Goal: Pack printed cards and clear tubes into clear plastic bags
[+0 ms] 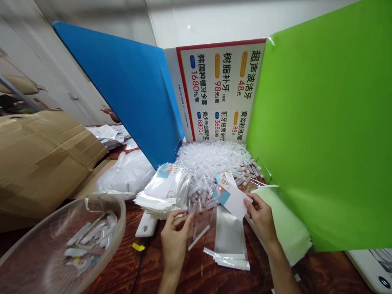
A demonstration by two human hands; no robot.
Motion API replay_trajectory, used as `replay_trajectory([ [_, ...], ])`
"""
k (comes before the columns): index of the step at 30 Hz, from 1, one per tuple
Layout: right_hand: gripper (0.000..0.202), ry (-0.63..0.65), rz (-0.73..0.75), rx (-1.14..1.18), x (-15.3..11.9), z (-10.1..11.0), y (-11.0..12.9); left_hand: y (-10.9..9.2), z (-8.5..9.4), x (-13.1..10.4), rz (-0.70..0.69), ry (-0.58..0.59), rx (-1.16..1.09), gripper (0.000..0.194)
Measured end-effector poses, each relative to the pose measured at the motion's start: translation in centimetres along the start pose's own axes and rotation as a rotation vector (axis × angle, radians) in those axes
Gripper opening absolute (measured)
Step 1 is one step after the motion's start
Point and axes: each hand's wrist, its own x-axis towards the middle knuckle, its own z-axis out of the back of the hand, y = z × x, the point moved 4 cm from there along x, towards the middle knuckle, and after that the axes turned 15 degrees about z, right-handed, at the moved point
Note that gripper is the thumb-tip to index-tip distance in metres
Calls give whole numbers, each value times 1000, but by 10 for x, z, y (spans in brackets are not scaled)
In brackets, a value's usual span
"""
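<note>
Nearest the camera, a round translucent plastic tub (119, 232) stands at lower left on the dark reddish wooden counter (196, 279), cut off by the picture's edges, with pale plastic pieces (81, 234) lying jumbled inside. Just right of it, the left hand (174, 232) has its fingers curled and its thumb and forefinger tips close together, beside the front edge of a heap of small translucent white tubes (214, 157); whether it pinches one of them I cannot tell. The right hand (261, 216) pinches a white rectangular card with a blue printed end (235, 202) between thumb and fingers, above the counter and in front of the heap. That card partly covers a similar blue-and-white card (229, 177) behind it, and its print is too small to read. Below the held card lie flat clear plastic bags with whitish end strips (230, 234), near a loose narrow white strip (199, 237). A thick stack of filled clear packets (165, 190) sits beyond the left hand, partly hiding a white device with a round grey button (146, 226). Along the right, a tall green panel (321, 122) rises past the frame, and both forearms are cut off below.
</note>
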Motion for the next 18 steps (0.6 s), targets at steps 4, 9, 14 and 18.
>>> replay_trajectory([
  [4,31,263,26,31,-9,5,8,-16,9,8,53,-47,-331,56],
  [9,26,487,-38,138,-27,-9,12,-19,0,16,176,63,-647,62],
  [14,40,316,-126,342,-33,-22,7,-14,-4,12,157,38,-569,59],
  [18,42,220,-145,442,-29,-32,5,-11,-3,8,188,118,-460,60],
])
